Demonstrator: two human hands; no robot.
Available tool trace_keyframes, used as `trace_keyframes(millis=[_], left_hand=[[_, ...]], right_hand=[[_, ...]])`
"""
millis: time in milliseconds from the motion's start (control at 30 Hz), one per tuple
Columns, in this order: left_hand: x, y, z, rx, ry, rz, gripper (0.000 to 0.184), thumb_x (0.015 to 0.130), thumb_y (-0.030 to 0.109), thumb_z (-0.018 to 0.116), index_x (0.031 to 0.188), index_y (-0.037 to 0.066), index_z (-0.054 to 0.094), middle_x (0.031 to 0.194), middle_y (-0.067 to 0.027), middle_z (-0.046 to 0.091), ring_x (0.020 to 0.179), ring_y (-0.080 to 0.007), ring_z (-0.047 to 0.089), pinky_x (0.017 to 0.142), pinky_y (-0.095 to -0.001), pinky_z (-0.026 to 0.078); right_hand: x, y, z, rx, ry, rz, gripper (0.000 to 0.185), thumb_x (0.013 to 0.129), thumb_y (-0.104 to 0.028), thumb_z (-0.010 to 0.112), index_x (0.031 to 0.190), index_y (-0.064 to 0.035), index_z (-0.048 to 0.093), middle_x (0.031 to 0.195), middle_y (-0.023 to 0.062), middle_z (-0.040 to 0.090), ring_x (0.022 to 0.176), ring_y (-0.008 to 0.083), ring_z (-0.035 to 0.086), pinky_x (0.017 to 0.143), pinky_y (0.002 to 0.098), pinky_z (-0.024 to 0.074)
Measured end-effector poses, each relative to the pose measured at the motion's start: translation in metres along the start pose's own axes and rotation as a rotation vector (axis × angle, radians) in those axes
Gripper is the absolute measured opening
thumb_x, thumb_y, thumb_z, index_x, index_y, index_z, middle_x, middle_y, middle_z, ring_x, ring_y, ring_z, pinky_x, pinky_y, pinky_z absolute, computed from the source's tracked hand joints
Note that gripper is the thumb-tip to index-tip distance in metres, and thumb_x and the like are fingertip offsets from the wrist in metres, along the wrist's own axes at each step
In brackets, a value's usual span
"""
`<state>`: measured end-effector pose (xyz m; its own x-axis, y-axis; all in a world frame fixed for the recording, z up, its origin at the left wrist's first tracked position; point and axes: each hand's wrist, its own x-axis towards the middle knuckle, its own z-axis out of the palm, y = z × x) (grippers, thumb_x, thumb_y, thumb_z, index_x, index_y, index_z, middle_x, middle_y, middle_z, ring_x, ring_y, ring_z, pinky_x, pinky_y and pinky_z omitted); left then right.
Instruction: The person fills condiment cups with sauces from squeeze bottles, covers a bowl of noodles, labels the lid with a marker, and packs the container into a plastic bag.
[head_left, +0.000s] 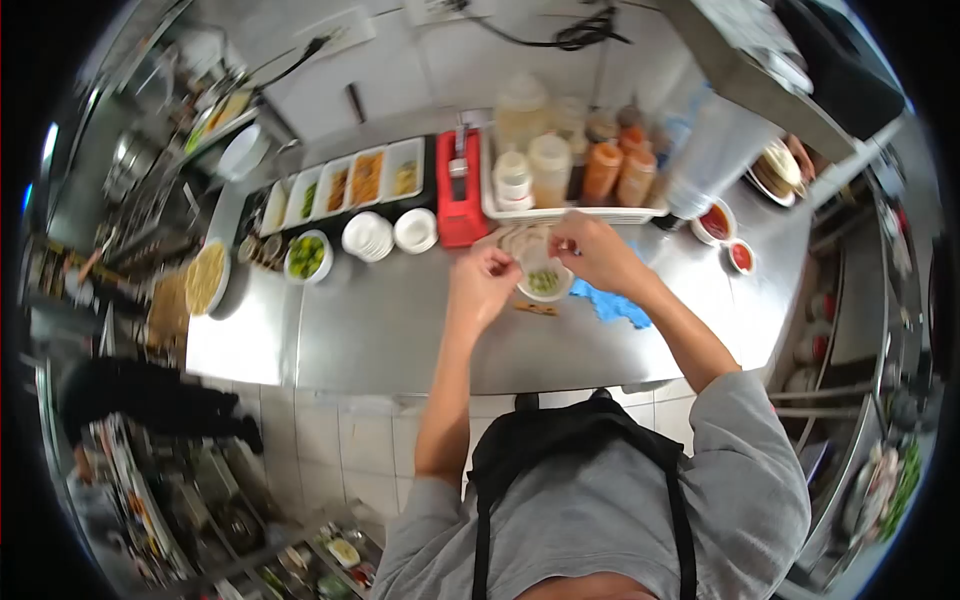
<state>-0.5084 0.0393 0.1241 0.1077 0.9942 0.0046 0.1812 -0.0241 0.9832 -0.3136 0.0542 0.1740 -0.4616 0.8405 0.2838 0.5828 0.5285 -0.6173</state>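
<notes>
My left hand (484, 284) is on the near left side of a small white bowl (543, 295), its fingertips pinched together close to the rim. Chopped green pieces (543, 281) lie in the bowl. Over the bowl's far right side, my right hand (596, 252) has its fingers curled in and pointing down. What either hand pinches is too small to make out. Pale, roundish shapes (522, 240) show between the hands, behind the bowl; their kind is unclear. A crumpled blue cloth (612, 304) lies right of the bowl, and a small orange-brown strip (536, 308) lies in front of it.
Behind my hands stand a red device (460, 205) and a tray (640, 214) of squeeze bottles. White food containers (368, 178), stacked white dishes (368, 236) and a bowl of green pieces (308, 257) are to the left. Red sauce cups (741, 257) sit right. Another person (150, 397) is at far left.
</notes>
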Motion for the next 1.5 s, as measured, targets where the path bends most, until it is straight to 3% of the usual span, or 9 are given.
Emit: trace_keyframes(millis=[233, 367, 433, 667, 800, 1100, 1133, 1233, 1500], left_hand=[[-0.016, -0.009, 0.146, 0.053, -0.52, -0.048, 0.015, 0.08, 0.013, 0.063, 0.08, -0.001, 0.059, 0.062, -0.0077, 0.061, 0.05, -0.0117, 0.058, 0.05, -0.0259, 0.047], [0.021, -0.003, 0.161, 0.194, -0.029, 0.18, 0.033, 0.078, 0.022, 0.065, 0.104, 0.004, 0.057, 0.08, -0.0123, 0.063, 0.069, -0.0223, 0.062, 0.064, -0.0351, 0.048], [0.065, 0.005, 0.136, 0.423, 0.391, 0.614, 0.05, 0.078, 0.021, 0.064, 0.122, 0.006, 0.045, 0.123, -0.0227, 0.045, 0.103, -0.0358, 0.052, 0.081, -0.0388, 0.045], [0.109, 0.052, 0.112, 0.711, 0.429, 0.168, 0.085, 0.075, 0.03, 0.067, 0.137, 0.004, 0.015, 0.129, -0.023, 0.041, 0.103, -0.0411, 0.052, 0.08, -0.048, 0.044], [0.116, 0.043, 0.111, 0.707, 0.505, 0.229, 0.085, 0.073, 0.028, 0.068, 0.137, 0.008, 0.017, 0.129, -0.0205, 0.044, 0.103, -0.0399, 0.052, 0.081, -0.0482, 0.043], [0.074, 0.083, 0.108, 0.719, 0.498, 0.319, 0.073, 0.07, 0.025, 0.071, 0.131, 0.02, 0.033, 0.118, -0.0125, 0.056, 0.1, -0.0356, 0.056, 0.082, -0.0446, 0.043], [0.071, 0.083, 0.105, 0.761, 0.597, 0.581, 0.065, 0.068, 0.024, 0.073, 0.125, 0.018, 0.043, 0.089, -0.011, 0.065, 0.077, -0.0319, 0.061, 0.068, -0.0445, 0.045], [0.038, 0.124, 0.102, 0.513, 0.461, 0.541, 0.059, 0.067, 0.022, 0.074, 0.12, 0.018, 0.05, 0.083, -0.0087, 0.064, 0.064, -0.0231, 0.058, 0.064, -0.0386, 0.045], [-0.035, 0.138, 0.136, 0.122, -0.038, 0.701, 0.06, 0.069, 0.003, 0.073, 0.122, 0.001, 0.045, 0.118, -0.0124, 0.055, 0.085, -0.0142, 0.061, 0.058, -0.0209, 0.047]], right_hand=[[-0.166, 0.068, -0.03, 0.052, 0.289, 0.529, 0.009, 0.067, 0.0, 0.061, 0.075, 0.003, 0.062, 0.066, 0.0116, 0.06, 0.061, 0.0199, 0.059, 0.06, 0.0296, 0.0477], [-0.222, 0.113, -0.048, -0.145, 0.545, 0.692, 0.01, 0.067, 0.002, 0.058, 0.075, 0.0027, 0.063, 0.065, 0.0129, 0.061, 0.058, 0.0199, 0.059, 0.057, 0.0298, 0.0479], [-0.241, 0.142, -0.056, -0.255, 0.662, 0.77, 0.012, 0.067, 0.003, 0.054, 0.075, 0.0025, 0.063, 0.064, 0.0132, 0.061, 0.059, 0.0199, 0.06, 0.057, 0.0298, 0.0479], [-0.242, 0.143, -0.07, -0.431, 0.695, 0.832, 0.012, 0.071, -0.011, 0.063, 0.079, -0.0027, 0.066, 0.091, 0.0147, 0.061, 0.087, 0.0307, 0.056, 0.071, 0.0393, 0.0475], [-0.245, 0.142, -0.07, -0.554, 0.62, 0.761, 0.036, 0.069, -0.01, 0.067, 0.104, -0.0087, 0.06, 0.111, 0.0129, 0.052, 0.099, 0.0311, 0.05, 0.077, 0.0392, 0.0458], [-0.199, 0.079, -0.085, -0.326, 0.831, 0.298, 0.035, 0.071, -0.011, 0.067, 0.105, -0.01, 0.06, 0.113, 0.0136, 0.051, 0.097, 0.0311, 0.051, 0.08, 0.0399, 0.0445], [-0.188, 0.069, -0.087, -0.272, 0.821, 0.237, 0.034, 0.071, -0.012, 0.067, 0.104, -0.0101, 0.06, 0.112, 0.0135, 0.051, 0.097, 0.0311, 0.051, 0.081, 0.0399, 0.0445], [-0.155, 0.04, -0.093, -0.186, 0.754, 0.052, 0.044, 0.072, -0.018, 0.07, 0.113, -0.0095, 0.055, 0.114, 0.0128, 0.051, 0.099, 0.0302, 0.05, 0.083, 0.0384, 0.0438], [-0.135, 0.018, -0.084, 0.124, 0.534, -0.195, 0.093, 0.07, -0.039, 0.072, 0.139, -0.0044, 0.02, 0.127, 0.0195, 0.043, 0.107, 0.0373, 0.047, 0.089, 0.0407, 0.0404]])
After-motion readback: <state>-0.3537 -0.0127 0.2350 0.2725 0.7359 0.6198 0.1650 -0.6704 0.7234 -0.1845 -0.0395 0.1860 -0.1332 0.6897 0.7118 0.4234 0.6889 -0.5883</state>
